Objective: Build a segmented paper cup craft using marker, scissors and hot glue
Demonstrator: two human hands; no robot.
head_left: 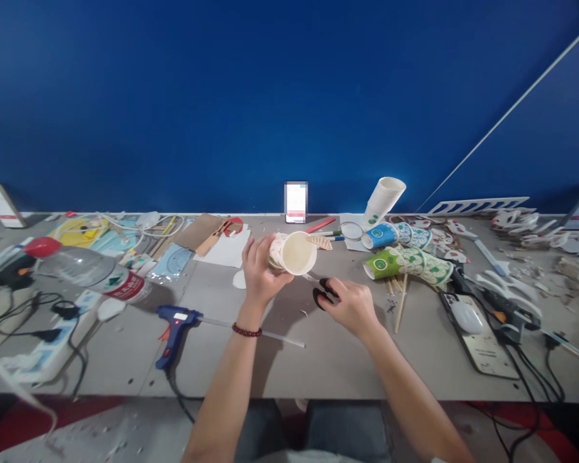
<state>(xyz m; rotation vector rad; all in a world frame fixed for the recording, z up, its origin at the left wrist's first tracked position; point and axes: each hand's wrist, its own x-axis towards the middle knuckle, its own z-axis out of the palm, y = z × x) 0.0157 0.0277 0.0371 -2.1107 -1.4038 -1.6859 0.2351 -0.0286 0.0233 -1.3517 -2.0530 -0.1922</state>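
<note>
In the middle of the head view, my left hand [264,273] wraps round a paper cup [299,253], its open mouth turned toward me. A leaf-shaped striped piece [321,242] sticks out at the cup's right rim. My right hand [348,302] has its fingers in the black handles of a pair of scissors [325,292]. The blades point up and left to the cup's lower rim; their tips are hard to make out. Below my left forearm runs a clear glue stick from the blue glue gun [177,331].
A water bottle [101,273] lies at left near a power strip [62,341]. Stacked white cups [385,196] lean at the back; blue [395,235] and green [410,265] cup stacks lie at right. A phone [480,337] carries a white mouse [467,318]. Another phone [296,202] stands against the blue wall.
</note>
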